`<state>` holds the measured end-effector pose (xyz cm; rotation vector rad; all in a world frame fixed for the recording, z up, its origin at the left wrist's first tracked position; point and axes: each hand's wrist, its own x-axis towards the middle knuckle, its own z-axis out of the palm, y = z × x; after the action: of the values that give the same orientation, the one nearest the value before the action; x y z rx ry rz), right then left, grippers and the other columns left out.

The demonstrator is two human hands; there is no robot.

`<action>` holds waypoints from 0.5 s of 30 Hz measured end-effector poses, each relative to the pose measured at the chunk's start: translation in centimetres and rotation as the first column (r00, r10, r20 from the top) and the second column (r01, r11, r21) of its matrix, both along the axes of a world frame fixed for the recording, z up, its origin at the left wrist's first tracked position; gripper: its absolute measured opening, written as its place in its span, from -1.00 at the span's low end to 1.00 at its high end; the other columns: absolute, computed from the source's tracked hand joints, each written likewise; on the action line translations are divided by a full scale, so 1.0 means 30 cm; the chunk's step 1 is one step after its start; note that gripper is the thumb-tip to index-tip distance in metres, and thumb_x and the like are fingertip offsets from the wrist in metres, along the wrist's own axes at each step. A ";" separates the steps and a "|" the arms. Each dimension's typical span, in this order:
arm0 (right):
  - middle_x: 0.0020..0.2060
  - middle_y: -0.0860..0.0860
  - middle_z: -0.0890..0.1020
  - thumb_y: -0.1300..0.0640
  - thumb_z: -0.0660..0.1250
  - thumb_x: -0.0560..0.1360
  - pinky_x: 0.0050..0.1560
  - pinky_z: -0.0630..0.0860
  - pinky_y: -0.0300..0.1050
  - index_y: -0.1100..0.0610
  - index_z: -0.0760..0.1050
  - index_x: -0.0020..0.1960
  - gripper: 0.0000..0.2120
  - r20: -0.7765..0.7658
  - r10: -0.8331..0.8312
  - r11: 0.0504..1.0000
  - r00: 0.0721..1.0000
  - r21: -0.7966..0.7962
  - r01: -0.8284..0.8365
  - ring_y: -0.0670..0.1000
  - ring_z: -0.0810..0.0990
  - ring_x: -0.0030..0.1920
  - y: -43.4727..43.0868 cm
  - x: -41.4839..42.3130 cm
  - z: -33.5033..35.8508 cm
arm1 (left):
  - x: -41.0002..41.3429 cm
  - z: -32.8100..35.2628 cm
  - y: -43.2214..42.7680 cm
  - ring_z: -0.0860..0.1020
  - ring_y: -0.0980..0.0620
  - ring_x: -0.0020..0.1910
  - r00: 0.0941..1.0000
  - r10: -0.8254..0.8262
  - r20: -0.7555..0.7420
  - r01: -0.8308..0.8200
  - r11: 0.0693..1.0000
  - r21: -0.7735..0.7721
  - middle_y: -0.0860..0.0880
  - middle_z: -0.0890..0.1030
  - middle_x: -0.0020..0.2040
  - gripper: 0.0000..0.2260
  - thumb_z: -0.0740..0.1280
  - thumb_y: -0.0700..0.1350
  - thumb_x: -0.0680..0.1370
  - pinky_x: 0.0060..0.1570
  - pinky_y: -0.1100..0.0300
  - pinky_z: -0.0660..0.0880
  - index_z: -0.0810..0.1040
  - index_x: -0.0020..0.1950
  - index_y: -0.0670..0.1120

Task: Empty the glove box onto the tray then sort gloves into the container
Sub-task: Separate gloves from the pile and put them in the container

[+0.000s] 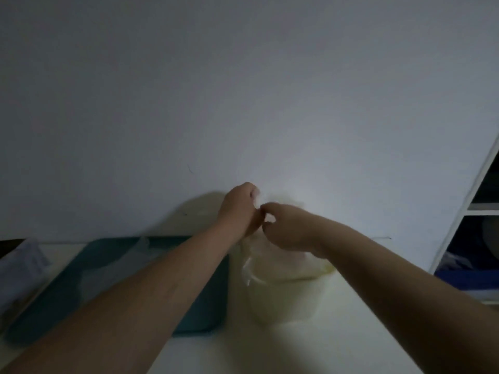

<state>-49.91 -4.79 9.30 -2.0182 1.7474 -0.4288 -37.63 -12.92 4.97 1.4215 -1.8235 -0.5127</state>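
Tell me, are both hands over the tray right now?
No, the left hand and right hand are both up over the white container, beside the tray, pinching a clear glove between them.

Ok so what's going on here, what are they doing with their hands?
A person's left hand and right hand meet above the white container, both seeming to pinch a thin clear glove that hangs towards it. The teal tray lies just left of the container, with what looks like the glove box at the far left. The picture is dim and blurred.
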 end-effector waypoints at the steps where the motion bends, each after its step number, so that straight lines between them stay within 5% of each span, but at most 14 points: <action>1: 0.59 0.09 0.30 0.12 0.14 0.69 0.27 0.38 -0.11 -0.02 0.10 0.66 -0.44 -0.023 0.002 0.998 1.000 0.057 -0.001 0.14 0.37 0.51 -0.018 0.026 -0.026 | 0.029 0.000 0.002 0.52 0.02 0.05 0.999 0.025 -0.041 -0.025 1.000 -0.007 -0.02 0.59 0.14 -0.73 0.39 -0.24 0.54 0.00 0.18 0.46 0.56 0.23 -0.07; 3: 0.62 0.07 0.24 0.00 0.13 0.71 0.44 0.35 0.03 -0.09 0.05 0.67 -0.44 -0.066 0.004 0.993 0.998 0.115 0.003 0.17 0.32 0.55 -0.070 0.060 -0.081 | 0.096 0.002 0.009 0.50 0.05 0.20 0.994 0.063 -0.087 -0.065 0.998 -0.014 0.03 0.54 0.27 -0.65 0.38 -0.24 0.59 0.14 0.20 0.45 0.52 0.37 -0.03; 7: 0.27 0.08 0.60 -0.02 0.20 0.68 0.33 0.49 0.05 0.00 0.50 0.41 -0.67 -0.286 0.053 0.987 0.957 0.164 -0.006 0.09 0.58 0.24 -0.169 0.082 -0.192 | 0.234 -0.022 0.038 0.52 0.11 0.22 0.992 0.050 -0.113 -0.054 0.998 -0.027 0.10 0.55 0.24 -0.73 0.42 -0.15 0.60 0.13 0.24 0.44 0.54 0.27 0.05; 10: 0.31 0.06 0.58 0.04 0.18 0.68 0.43 0.41 0.15 0.08 0.49 0.43 -0.64 -0.530 0.154 0.976 0.834 0.213 -0.045 0.12 0.54 0.31 -0.180 0.088 -0.239 | 0.340 -0.063 0.061 0.56 0.12 0.20 0.998 0.014 -0.059 -0.015 0.999 -0.028 0.10 0.60 0.21 -0.78 0.44 -0.10 0.58 0.13 0.22 0.46 0.54 0.18 0.11; 15: 0.23 0.06 0.59 0.04 0.29 0.61 0.37 0.48 0.12 0.11 0.50 0.41 -0.61 -0.588 0.115 0.984 0.800 0.180 -0.009 0.12 0.57 0.23 -0.164 0.098 -0.210 | 0.518 -0.137 0.109 0.61 0.09 0.13 0.995 0.025 0.092 -0.025 1.000 -0.003 0.09 0.66 0.10 -0.84 0.49 -0.10 0.54 0.10 0.21 0.46 0.61 0.08 0.08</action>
<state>-46.97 -9.71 2.99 -2.2205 1.9619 0.4294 -22.09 -9.64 0.87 1.4866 -1.8754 -0.4388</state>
